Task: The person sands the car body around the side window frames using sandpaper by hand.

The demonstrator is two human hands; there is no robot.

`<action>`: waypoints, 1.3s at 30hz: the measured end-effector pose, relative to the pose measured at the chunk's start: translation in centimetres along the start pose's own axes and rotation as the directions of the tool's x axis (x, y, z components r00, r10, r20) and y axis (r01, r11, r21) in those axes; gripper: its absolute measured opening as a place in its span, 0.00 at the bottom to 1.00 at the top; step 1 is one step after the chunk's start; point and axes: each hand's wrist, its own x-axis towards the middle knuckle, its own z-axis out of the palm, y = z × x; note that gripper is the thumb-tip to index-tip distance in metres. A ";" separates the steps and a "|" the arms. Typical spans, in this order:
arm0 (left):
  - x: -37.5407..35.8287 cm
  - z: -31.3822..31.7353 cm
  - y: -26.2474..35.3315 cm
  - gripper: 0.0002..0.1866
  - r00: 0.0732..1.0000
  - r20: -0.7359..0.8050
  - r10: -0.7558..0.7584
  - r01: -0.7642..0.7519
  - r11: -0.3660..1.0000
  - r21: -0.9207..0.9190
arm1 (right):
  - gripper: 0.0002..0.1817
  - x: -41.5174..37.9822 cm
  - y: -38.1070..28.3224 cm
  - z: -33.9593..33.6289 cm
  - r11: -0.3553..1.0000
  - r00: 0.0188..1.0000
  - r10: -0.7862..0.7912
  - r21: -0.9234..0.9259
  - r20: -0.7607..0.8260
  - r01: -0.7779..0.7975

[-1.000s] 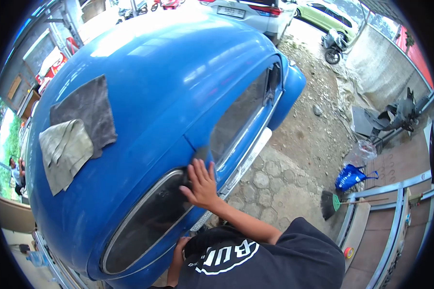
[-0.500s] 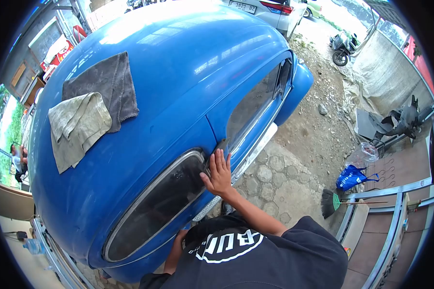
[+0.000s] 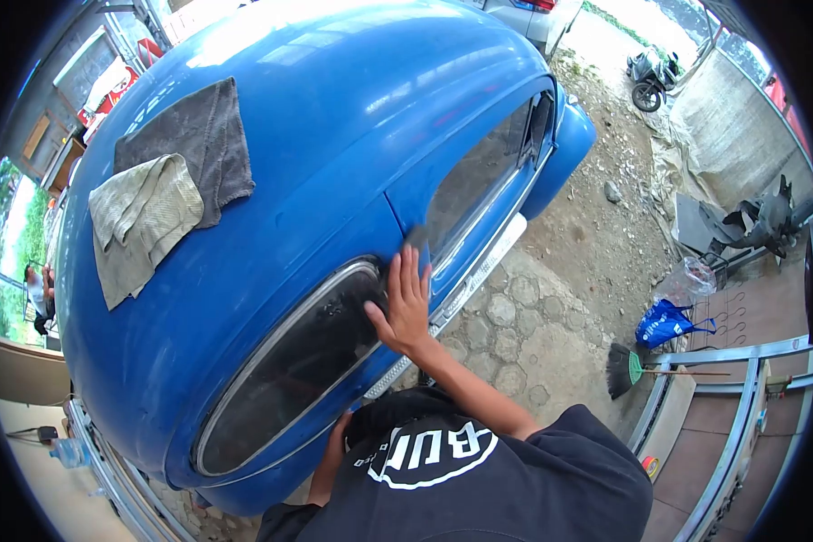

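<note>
Two cloths lie on our blue car's [image 3: 334,108] roof near its left edge, the dark grey cloth [image 3: 199,135] spread flat and the pale cloth [image 3: 140,221] overlapping its lower corner. Our right hand [image 3: 405,303] lies flat and released, fingers spread, on the body panel right at the forward end of the rear side window [image 3: 289,370]. The thumb rests on the chrome rim and the fingertips reach up to the door seam below the door window [image 3: 479,181]. Our left hand [image 3: 339,423] is down at the car's lower edge under that rear window. It is mostly hidden, and we cannot tell whether it grips anything. The running board [image 3: 479,271] juts along the car's bottom edge just beside our right wrist. Beyond it the stone paving [image 3: 524,334] gives open room out to the broom [image 3: 625,369] and the blue bag [image 3: 664,323], which lie well apart from the car by the metal rails.
</note>
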 end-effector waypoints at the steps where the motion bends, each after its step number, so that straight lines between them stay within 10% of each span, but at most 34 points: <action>1: -0.1 -0.1 -0.2 0.16 1.000 -0.002 -0.002 0.002 1.000 0.008 | 0.45 2.8 -2.0 -1.2 0.999 1.000 0.010 0.032 -0.015 -0.010; 8: -1.7 -0.7 -0.7 0.16 1.000 -0.011 -0.018 0.019 0.999 0.038 | 0.45 0.6 1.3 1.0 0.978 0.988 -0.153 -0.145 -0.023 0.148; 16: -3.4 -1.2 -1.3 0.16 0.999 -0.003 -0.049 0.050 0.994 0.092 | 0.42 9.0 -2.7 -2.9 0.993 0.997 0.046 0.108 -0.061 -0.039; 25: -3.6 -1.3 -0.5 0.17 0.999 0.004 -0.050 0.049 0.991 0.123 | 0.47 -2.9 1.3 1.9 0.946 0.955 0.296 0.140 -0.007 -0.292; 39: -2.2 -1.1 0.4 0.17 0.998 0.057 -0.031 0.021 0.986 0.168 | 0.38 1.7 0.6 -2.4 0.887 0.937 0.302 0.413 -0.175 -0.208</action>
